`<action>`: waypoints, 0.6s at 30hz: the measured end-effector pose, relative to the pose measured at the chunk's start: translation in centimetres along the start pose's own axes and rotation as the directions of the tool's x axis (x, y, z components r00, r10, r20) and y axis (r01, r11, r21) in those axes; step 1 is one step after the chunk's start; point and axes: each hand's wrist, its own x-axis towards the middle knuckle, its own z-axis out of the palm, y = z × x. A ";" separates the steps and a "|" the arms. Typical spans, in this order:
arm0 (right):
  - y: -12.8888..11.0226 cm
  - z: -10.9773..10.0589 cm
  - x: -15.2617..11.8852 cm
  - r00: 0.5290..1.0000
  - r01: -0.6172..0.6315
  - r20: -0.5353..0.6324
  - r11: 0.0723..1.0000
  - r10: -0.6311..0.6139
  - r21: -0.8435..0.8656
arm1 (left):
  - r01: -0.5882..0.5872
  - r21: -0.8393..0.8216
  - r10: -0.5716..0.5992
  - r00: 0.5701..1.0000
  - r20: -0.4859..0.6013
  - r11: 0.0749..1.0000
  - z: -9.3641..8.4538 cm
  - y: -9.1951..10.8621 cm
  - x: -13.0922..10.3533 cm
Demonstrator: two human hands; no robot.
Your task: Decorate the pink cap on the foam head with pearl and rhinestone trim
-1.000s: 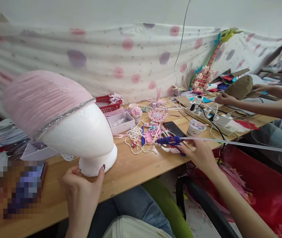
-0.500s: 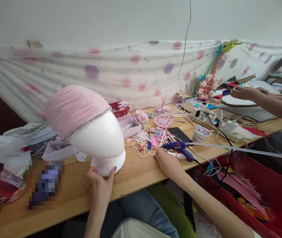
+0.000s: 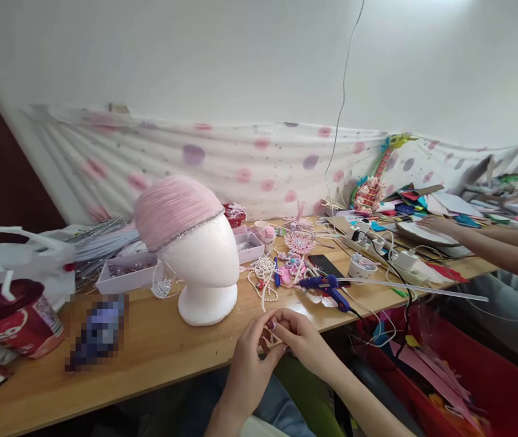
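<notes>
My left hand and my right hand meet at the table's front edge, fingers pinched together. A thin pale strand rises from between them towards a heap of white bead strings; the part inside my fingers is mostly hidden. To the left, untouched, stands a white foam head wearing a pink yarn-like cap with a silvery trim. Beyond my right hand lies a blue glue gun with a long clear stick in it. A blue pen lies beside the beads.
Pink flower pieces, a black phone, a paper cup and a power strip crowd the right. Boxes of beads and a red drink cup stand left. Another person's arms reach in from the right.
My left hand has let go of the foam head's base and moved right. My right hand has drawn back from beside the glue gun, and both hands now meet. The view has shifted.
</notes>
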 end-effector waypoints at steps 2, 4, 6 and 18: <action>0.1 0.9 0.0 1.000 0.010 -0.018 0.999 -0.009 0.044 | 0.011 -0.021 -0.011 1.000 -0.016 1.000 -0.6 -0.7 -0.1; -0.2 1.0 -0.1 0.997 0.030 -0.077 0.998 -0.027 0.048 | 0.012 -0.015 -0.012 1.000 -0.008 1.000 -1.6 -1.1 -0.3; -0.9 0.8 -0.4 0.981 0.092 -0.174 0.996 -0.087 0.022 | 0.008 -0.009 -0.008 1.000 0.020 1.000 -2.6 -1.0 -0.6; -1.9 -1.7 3.4 0.975 0.136 0.182 0.990 -0.125 -0.048 | 0.047 -0.136 -0.046 0.999 0.013 0.990 -5.7 -1.0 -1.3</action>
